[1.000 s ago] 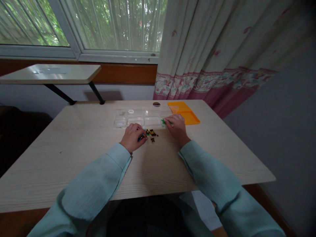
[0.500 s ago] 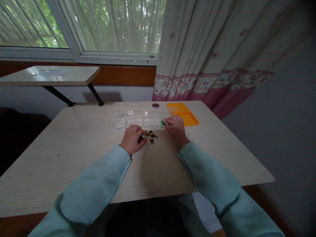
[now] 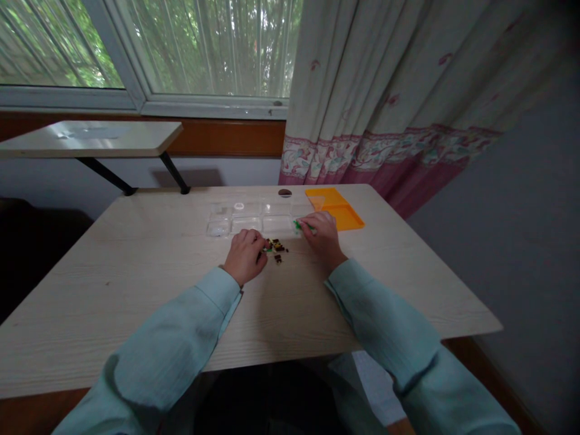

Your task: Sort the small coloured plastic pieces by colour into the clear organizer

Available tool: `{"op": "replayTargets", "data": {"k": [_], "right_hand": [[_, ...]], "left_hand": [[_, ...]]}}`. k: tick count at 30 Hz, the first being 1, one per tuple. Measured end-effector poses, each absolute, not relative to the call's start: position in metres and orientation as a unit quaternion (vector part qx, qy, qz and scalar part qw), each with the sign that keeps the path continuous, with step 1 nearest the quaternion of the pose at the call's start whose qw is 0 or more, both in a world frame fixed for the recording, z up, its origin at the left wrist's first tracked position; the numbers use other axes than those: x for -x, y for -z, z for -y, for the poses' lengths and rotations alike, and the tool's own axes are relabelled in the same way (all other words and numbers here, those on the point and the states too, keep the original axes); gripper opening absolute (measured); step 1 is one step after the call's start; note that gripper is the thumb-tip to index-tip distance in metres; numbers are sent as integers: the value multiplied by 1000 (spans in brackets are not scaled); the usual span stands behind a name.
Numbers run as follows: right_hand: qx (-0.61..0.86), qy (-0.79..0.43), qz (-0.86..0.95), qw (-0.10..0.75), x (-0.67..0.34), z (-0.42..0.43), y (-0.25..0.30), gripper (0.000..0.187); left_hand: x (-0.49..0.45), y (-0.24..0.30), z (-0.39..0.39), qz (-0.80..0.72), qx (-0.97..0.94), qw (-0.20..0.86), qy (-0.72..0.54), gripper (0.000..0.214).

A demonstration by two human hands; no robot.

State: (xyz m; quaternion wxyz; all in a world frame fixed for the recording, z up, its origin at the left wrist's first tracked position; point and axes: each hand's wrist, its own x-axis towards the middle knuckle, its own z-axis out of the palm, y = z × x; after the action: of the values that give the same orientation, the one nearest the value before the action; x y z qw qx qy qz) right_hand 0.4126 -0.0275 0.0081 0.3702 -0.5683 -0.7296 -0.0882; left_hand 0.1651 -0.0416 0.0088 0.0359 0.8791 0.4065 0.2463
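Observation:
My left hand (image 3: 243, 256) rests curled on the pale wooden table (image 3: 136, 284), its fingertips pinched at the left edge of a small pile of dark and yellow pieces (image 3: 276, 247). What those fingers hold is too small to name. My right hand (image 3: 321, 238) lies further right, fingers closed on a small green piece (image 3: 298, 225) at the near right corner of a clear compartment tray (image 3: 254, 217). Both arms wear light blue sleeves.
An orange lid (image 3: 335, 207) lies just right of the clear tray, with a small dark round object (image 3: 284, 193) behind it. A second table (image 3: 90, 136) stands under the window. A curtain (image 3: 385, 96) hangs at the back right.
Both hands have stayed almost in place. The left fingertips have closed in a little at the pile. The view has shifted slightly.

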Motion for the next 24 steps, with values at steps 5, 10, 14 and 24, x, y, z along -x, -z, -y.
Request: {"op": "replayTargets", "data": {"k": [5,10,14,24], "right_hand": [[566,93,730,372,-413,27,-8,24],[567,93,731,368,-414,26,-5,24],[566,94,729,373,-414,26,-4,24],[561,87,737,366,-411,27,-7,25]], "left_hand": [[-166,-9,42,-403,-880,34,-248,14],[-168,-6,40,-402,-880,37,-251,9],[-169,-4,40,-402,-879,31,-254,9],[-170,-4,39,-401,-873,41,-275,14]]}}
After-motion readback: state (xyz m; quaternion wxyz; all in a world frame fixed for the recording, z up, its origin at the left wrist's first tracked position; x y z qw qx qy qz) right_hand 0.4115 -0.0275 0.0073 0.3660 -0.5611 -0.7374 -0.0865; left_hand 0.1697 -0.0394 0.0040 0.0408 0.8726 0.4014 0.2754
